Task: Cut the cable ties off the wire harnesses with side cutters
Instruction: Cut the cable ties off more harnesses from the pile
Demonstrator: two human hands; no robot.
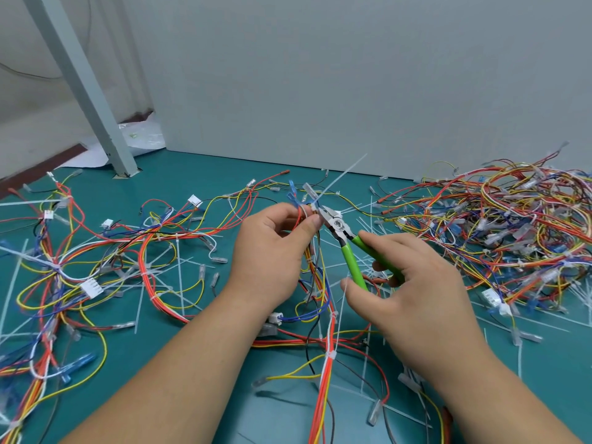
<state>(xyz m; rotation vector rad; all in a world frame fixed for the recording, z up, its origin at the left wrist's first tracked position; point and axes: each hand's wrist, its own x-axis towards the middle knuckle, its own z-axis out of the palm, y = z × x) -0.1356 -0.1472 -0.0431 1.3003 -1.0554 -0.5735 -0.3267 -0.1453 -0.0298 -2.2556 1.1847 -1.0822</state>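
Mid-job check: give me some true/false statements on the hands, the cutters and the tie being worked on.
1. The right hand holds the cutters. True.
2. The left hand is empty. False: it pinches a harness.
3. The cutters' tips are at a white tie on that harness, beside the left fingertips. True.
4. The cutters' handles are red. False: they are green.
5. The bigger pile of harnesses lies on the left. False: it lies on the right.
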